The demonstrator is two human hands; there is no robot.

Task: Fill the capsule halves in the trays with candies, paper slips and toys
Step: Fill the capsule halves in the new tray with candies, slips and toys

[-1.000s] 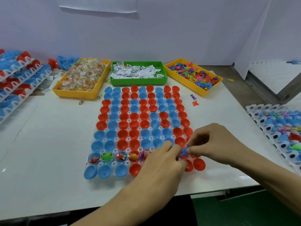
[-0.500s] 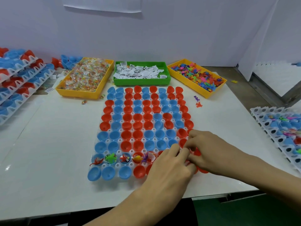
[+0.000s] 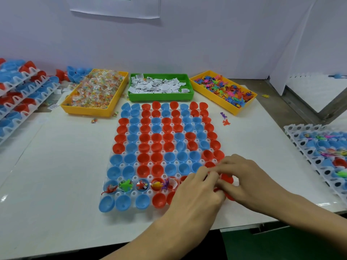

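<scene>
A white tray [image 3: 133,193] of red and blue capsule halves lies in the middle of the table. In its second-nearest row, several halves hold toys, such as a green one [image 3: 125,185] and a red one [image 3: 109,189]. My left hand [image 3: 197,192] and my right hand [image 3: 246,181] meet fingertip to fingertip over the red halves at the tray's near right corner. What lies between the fingers is hidden. Behind the tray stand a yellow bin [image 3: 93,112] of wrapped candies, a green bin [image 3: 161,97] of paper slips and a yellow bin [image 3: 231,109] of small toys.
Stacked trays of capsule halves [image 3: 18,91] fill the left edge. Another tray [image 3: 300,139] with toys in its halves lies at the right. Two loose toys [image 3: 224,119] and a stray candy [image 3: 93,120] lie on the table. Loose halves [image 3: 77,74] sit at the back.
Both hands have dropped closer onto the tray's near right corner. The small blue toy seen between the fingers a second ago is out of sight.
</scene>
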